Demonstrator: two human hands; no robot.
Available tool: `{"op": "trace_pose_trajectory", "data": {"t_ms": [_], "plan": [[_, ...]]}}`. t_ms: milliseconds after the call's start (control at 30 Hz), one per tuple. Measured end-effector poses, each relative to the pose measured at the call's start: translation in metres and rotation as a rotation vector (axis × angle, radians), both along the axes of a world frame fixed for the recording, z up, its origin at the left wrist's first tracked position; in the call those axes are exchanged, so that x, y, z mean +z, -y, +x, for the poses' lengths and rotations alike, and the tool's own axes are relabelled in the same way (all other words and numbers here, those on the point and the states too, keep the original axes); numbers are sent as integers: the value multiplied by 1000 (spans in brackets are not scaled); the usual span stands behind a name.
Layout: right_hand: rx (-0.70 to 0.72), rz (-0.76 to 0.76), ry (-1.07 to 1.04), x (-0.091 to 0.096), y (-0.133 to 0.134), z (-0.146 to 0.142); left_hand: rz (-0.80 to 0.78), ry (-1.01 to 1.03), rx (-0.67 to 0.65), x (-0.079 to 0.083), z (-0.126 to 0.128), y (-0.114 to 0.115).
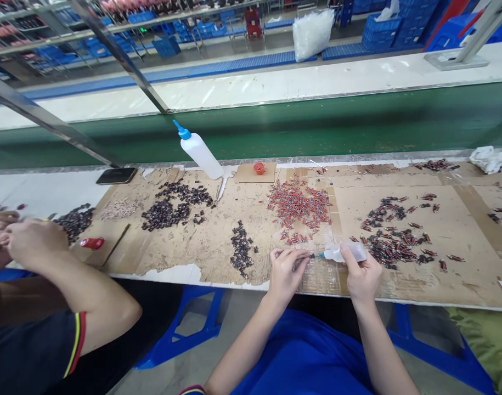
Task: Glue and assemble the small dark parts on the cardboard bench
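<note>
My left hand (287, 270) pinches a small black part (312, 255) between thumb and fingertips, just above the cardboard. Closed around a small clear squeeze bottle (345, 253) is my right hand (363, 274). The bottle lies nearly level, its thin blue-green tip pointing left and close to the black part; whether they touch I cannot tell. Beyond my hands spreads a pile of small red parts (298, 206). Small black pieces (241, 249) lie left of my left hand. On the right are red-and-black parts (393, 247), joined together by the look of them.
Cardboard (452, 219) covers the bench. A large white bottle with a blue nozzle (201, 156) stands at the back, near a red cap (259, 168) and a dark phone (116, 175). At left, a co-worker's hands (32, 241) work beside black pieces (74, 222).
</note>
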State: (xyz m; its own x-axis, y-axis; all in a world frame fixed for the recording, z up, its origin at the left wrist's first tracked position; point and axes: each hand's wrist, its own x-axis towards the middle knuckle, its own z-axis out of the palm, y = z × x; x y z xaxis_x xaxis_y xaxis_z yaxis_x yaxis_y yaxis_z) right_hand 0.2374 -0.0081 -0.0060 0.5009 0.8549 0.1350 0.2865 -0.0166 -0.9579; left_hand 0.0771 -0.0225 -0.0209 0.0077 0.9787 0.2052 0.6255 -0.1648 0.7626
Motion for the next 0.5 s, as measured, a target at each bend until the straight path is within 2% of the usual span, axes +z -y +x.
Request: {"op": "trace_pose_trajectory", "data": {"t_ms": [367,500], "plan": [[74,-3,-46,-2,-1,-1,2,2,-3,-1,-1,-1],[35,3,-46,-5,-1,-1,-10,5,-8,-1,-1,-1]]}}
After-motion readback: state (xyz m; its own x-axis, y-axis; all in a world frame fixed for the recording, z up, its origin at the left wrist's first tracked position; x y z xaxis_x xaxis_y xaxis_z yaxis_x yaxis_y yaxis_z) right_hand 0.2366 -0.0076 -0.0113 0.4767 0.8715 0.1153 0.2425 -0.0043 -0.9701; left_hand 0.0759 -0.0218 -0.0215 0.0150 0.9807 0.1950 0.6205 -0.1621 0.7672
